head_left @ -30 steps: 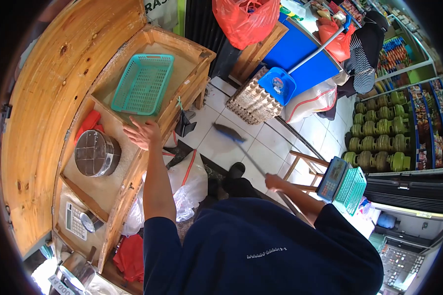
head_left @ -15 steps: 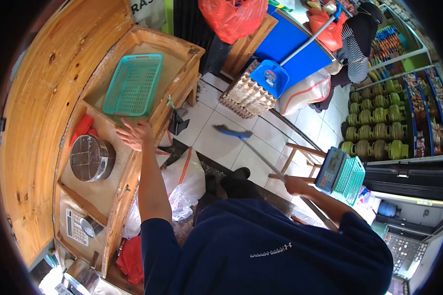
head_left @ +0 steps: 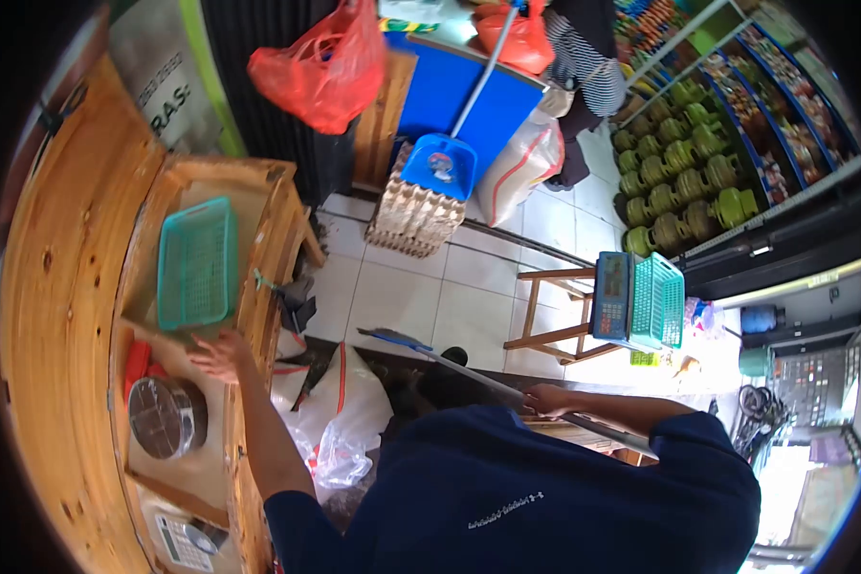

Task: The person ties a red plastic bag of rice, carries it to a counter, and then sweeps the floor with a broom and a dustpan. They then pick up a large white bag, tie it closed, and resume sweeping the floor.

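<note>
My right hand (head_left: 545,400) is wrapped round the long grey handle of a broom. The blue broom head (head_left: 394,338) hangs over the white floor tiles, near the sacks. My left hand (head_left: 218,357) has its fingers spread and holds nothing; it is above the wooden counter's edge, just below a green basket (head_left: 196,265). Beside that hand, a round dark container (head_left: 167,418) rests on the counter, with a red object (head_left: 137,368) behind it.
A blue dustpan (head_left: 440,165) leans on stacked egg trays (head_left: 414,222). White sacks (head_left: 342,397) stand beside the counter (head_left: 258,258). A wooden stool (head_left: 552,337) and blue scale (head_left: 612,297) are at right. Green gas cylinders (head_left: 684,196) and a person (head_left: 588,72) are farther back.
The view has turned and shifted. The broom head has moved left across the floor, closer to the counter and sacks. My left hand stays spread by the counter.
</note>
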